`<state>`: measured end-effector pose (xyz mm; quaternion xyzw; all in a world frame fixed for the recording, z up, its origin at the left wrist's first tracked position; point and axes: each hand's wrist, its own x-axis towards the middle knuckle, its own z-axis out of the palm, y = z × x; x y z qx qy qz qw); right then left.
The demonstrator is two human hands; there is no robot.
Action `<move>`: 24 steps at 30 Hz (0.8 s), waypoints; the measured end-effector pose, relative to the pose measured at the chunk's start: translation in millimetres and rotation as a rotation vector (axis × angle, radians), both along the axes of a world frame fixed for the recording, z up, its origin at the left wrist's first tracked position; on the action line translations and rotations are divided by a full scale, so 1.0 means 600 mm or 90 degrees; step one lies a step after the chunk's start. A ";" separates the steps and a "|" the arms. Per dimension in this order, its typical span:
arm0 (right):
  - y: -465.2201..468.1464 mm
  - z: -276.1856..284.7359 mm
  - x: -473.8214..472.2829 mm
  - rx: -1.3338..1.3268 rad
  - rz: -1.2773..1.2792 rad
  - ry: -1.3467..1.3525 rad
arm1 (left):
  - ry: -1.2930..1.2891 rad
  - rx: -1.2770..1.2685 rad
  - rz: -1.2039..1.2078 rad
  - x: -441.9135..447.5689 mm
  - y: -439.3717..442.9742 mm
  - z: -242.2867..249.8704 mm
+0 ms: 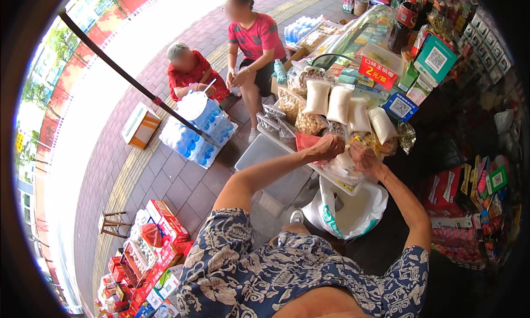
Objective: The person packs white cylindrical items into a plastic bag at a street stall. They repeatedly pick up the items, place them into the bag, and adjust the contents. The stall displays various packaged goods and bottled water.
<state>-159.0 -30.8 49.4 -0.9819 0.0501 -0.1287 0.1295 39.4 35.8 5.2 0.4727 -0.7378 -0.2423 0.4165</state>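
Side by side over a white plastic tray (352, 189) are my two hands. My left hand (330, 147) has its fingers curled at the top of a clear plastic bag (345, 159) with white contents. My right hand (366, 157) pinches the bag's other side, beside a yellow strip (357, 140). The fingers hide most of the bag's mouth. Beyond them lie several filled bags of white grains (340, 103) and a bag of pale brown dried goods (309, 122). A red plastic bag (307, 140) rests left of my left hand.
Below the tray stands a white bucket lined with a plastic bag (356, 210). A grey plastic lid or bin (265, 164) is to its left. Two seated people (254, 36) face the stall near packs of bottled water (194, 131). A dark pole (124, 86) slants across the left.
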 end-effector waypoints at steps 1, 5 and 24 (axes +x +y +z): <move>0.002 0.002 0.000 -0.009 0.001 -0.007 | -0.021 -0.013 -0.018 0.000 0.000 0.002; -0.001 0.005 0.000 -0.032 -0.004 -0.036 | -0.183 -0.161 0.004 -0.004 0.009 0.010; -0.011 0.015 -0.011 -0.075 0.054 -0.023 | -0.175 0.091 -0.043 -0.014 -0.013 0.005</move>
